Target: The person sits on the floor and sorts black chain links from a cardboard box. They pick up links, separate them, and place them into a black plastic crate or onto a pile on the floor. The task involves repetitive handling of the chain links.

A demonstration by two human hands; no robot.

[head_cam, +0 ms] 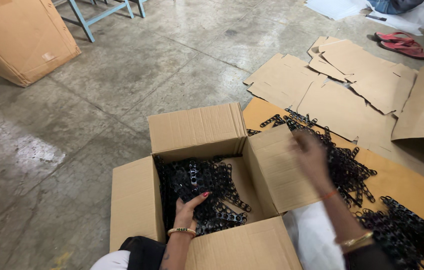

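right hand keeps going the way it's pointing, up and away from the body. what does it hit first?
Probably the loose pile of black perforated strips on the cardboard sheet. The right hand is blurred and depth is unclear, so it may already be touching them.

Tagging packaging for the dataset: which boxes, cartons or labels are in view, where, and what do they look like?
Open brown corrugated cardboard box: centre foreground, flaps up, part-filled with black perforated plastic strips; left hand rests on them.
Large closed brown cardboard carton: top left, tilted on the concrete floor, with a small pale label patch on its side.
Flattened brown cardboard sheets: right, spread on the floor.
No screens or signs.
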